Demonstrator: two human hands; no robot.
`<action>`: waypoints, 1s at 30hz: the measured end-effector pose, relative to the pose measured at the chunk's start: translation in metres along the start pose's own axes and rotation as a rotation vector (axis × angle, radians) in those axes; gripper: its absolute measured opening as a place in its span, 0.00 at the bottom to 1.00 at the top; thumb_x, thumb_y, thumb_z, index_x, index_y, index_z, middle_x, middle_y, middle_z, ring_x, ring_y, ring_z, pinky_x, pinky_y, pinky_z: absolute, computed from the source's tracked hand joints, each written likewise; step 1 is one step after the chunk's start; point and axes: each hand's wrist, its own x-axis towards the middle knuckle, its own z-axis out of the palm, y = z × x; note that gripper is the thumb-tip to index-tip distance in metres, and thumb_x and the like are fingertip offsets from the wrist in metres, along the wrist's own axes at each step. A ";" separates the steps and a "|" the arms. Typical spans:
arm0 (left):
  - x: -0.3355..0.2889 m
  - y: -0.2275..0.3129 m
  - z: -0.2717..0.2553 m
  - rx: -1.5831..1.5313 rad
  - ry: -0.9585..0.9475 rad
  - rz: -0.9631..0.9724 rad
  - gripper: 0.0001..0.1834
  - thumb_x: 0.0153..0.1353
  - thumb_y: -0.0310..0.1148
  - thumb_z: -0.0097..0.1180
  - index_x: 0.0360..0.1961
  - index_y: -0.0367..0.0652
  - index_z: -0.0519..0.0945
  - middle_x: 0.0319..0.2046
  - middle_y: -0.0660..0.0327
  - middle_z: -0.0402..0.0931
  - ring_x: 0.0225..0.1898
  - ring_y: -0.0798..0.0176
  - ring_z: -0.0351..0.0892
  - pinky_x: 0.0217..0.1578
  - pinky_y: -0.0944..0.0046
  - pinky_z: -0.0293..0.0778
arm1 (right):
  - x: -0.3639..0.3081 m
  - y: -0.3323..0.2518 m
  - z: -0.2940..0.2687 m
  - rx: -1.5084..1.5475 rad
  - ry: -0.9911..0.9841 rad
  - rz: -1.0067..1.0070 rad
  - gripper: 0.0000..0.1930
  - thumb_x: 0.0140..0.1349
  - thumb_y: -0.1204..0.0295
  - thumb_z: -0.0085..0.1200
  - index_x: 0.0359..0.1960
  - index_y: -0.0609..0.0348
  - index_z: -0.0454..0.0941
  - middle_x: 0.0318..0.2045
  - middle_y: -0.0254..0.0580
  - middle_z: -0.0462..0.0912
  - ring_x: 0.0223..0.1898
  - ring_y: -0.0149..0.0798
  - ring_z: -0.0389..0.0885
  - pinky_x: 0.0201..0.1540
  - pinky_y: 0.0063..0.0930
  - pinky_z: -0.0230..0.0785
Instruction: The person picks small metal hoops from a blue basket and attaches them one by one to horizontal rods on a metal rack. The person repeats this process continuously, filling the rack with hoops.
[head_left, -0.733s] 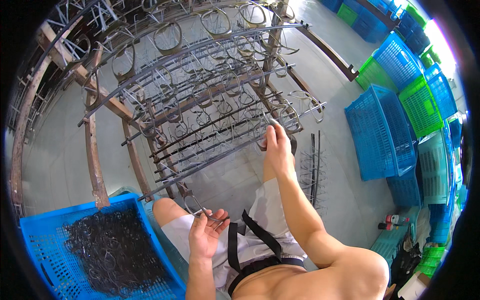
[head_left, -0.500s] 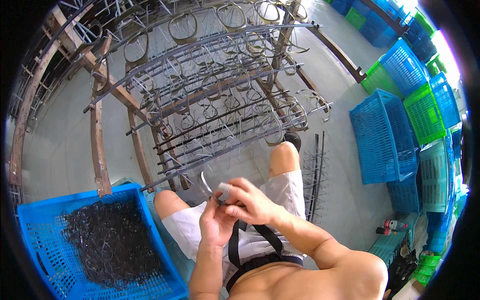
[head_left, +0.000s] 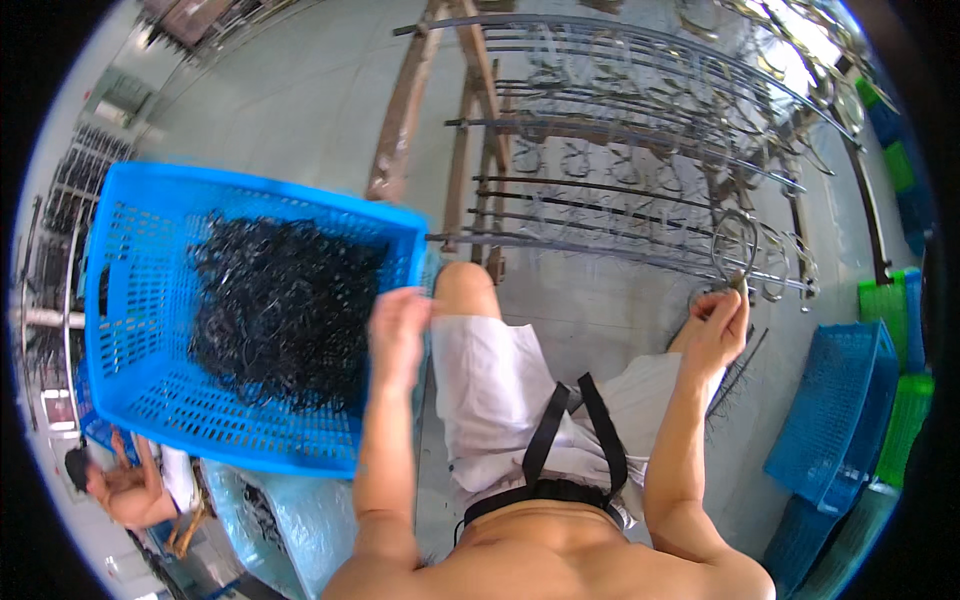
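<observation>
My left hand (head_left: 399,335) is smeared by motion at the right rim of the blue basket (head_left: 140,405); its fingers do not show clearly. The basket holds a tangled heap of thin, black, curved pieces (head_left: 285,310). Farther right, my right hand (head_left: 716,325) is closed, fingertips pinched at the bottom of a dull grey loop-shaped piece (head_left: 716,247). That loop stands upright by the end of the rack's lowest near rod (head_left: 600,258). Another loop (head_left: 775,270) hangs just right of it.
A rack of several rods with many loop pieces (head_left: 620,75) stands ahead on wooden posts (head_left: 405,115). Blue crates (head_left: 830,420) and green crates (head_left: 905,425) stack at the right. Lower left, another person (head_left: 130,492) sits beyond a plastic-lined container (head_left: 300,525).
The view has swung left. My hands, together around a small curved piece before, are now apart: the left by the basket, the right out at the rack rod's end.
</observation>
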 end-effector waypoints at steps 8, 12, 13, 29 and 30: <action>0.119 -0.191 -0.138 0.987 0.282 -0.486 0.58 0.41 0.64 0.60 0.65 0.39 0.51 0.62 0.41 0.53 0.60 0.40 0.57 0.59 0.47 0.57 | 0.030 0.011 0.030 0.107 0.082 -0.115 0.14 0.67 0.68 0.44 0.47 0.63 0.72 0.18 0.34 0.78 0.19 0.25 0.73 0.23 0.18 0.65; 0.143 -0.194 -0.140 1.178 0.126 -0.533 0.53 0.43 0.62 0.57 0.64 0.41 0.53 0.61 0.39 0.54 0.62 0.42 0.57 0.58 0.49 0.58 | 0.026 0.003 0.034 0.071 0.013 0.118 0.16 0.67 0.70 0.43 0.55 0.59 0.69 0.15 0.28 0.69 0.16 0.20 0.65 0.17 0.15 0.59; 0.142 -0.186 -0.146 1.116 0.115 -0.523 0.53 0.44 0.62 0.56 0.64 0.41 0.54 0.61 0.39 0.55 0.62 0.42 0.57 0.58 0.49 0.58 | 0.027 0.002 0.041 0.122 0.021 0.194 0.16 0.67 0.69 0.44 0.54 0.59 0.69 0.15 0.27 0.68 0.15 0.19 0.63 0.16 0.15 0.58; 0.123 -0.128 -0.141 1.232 -0.244 -0.506 0.43 0.59 0.66 0.33 0.60 0.37 0.61 0.61 0.46 0.58 0.62 0.45 0.57 0.62 0.51 0.48 | 0.040 0.010 0.064 -0.085 0.171 0.245 0.13 0.66 0.66 0.43 0.43 0.63 0.75 0.14 0.27 0.66 0.17 0.20 0.60 0.18 0.17 0.53; 0.121 -0.129 -0.147 1.078 -0.150 -0.464 0.43 0.59 0.66 0.33 0.59 0.36 0.64 0.60 0.45 0.60 0.61 0.45 0.58 0.61 0.53 0.50 | 0.041 0.014 0.062 -0.059 0.147 0.256 0.13 0.66 0.66 0.43 0.43 0.63 0.75 0.14 0.27 0.67 0.16 0.20 0.61 0.18 0.18 0.54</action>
